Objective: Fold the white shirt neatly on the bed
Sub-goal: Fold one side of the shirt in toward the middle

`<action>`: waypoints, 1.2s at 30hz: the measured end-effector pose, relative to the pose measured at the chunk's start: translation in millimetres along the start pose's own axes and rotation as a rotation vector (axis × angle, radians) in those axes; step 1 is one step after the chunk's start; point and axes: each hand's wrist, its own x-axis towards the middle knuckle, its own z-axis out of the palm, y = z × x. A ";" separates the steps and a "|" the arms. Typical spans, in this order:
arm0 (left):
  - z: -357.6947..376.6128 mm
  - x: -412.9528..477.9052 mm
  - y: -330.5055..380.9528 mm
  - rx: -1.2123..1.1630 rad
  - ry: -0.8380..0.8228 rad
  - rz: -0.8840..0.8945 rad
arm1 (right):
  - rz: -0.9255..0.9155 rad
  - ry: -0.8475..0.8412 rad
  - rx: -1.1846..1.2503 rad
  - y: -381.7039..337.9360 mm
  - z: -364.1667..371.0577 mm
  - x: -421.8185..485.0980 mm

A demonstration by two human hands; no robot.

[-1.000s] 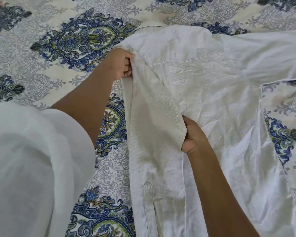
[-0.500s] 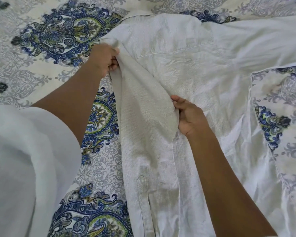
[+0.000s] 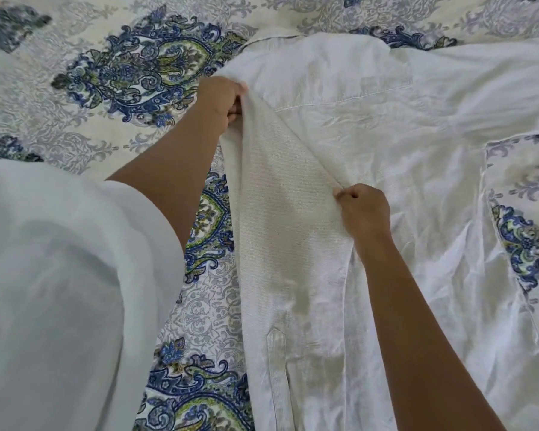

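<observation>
The white shirt (image 3: 371, 157) is matt, wrinkled woven cloth. The bedspread (image 3: 75, 132) beneath it is smooth printed fabric with a slight sheen.

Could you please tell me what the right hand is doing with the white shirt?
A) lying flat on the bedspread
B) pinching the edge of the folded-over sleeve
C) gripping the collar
B: the right hand pinches the sleeve edge of the white shirt.

Soft, even daylight with faint shadows; focus is fair, wide-angle bending shows at the edges, slight blur throughout.
</observation>
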 end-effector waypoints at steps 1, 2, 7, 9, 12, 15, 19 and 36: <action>0.4 -1.3 -3.1 -0.003 0.017 0.044 | -0.027 0.022 -0.081 -1.2 2.0 -2.3; 0.2 -2.5 -6.6 -0.032 0.045 0.107 | -0.077 0.066 -0.153 -1.7 4.6 -5.5; -3.6 -52.8 -43.3 0.035 0.242 0.367 | -0.380 0.414 -0.177 7.5 16.4 -37.3; -4.6 -81.3 -70.8 0.060 0.244 0.323 | -0.454 0.363 -0.149 13.6 20.7 -49.6; -7.1 -120.8 -106.5 0.106 0.087 0.189 | -0.444 0.097 -0.321 29.0 25.4 -59.0; -14.9 -141.7 -120.7 0.181 -0.033 0.109 | -0.444 0.186 -0.413 40.6 18.3 -66.4; -31.7 -165.1 -131.8 0.147 -0.149 -0.034 | -0.164 0.147 -0.139 44.5 8.2 -88.2; -52.5 -353.9 -258.4 0.001 -0.291 -0.433 | 0.307 -0.571 -0.041 114.2 -34.0 -187.3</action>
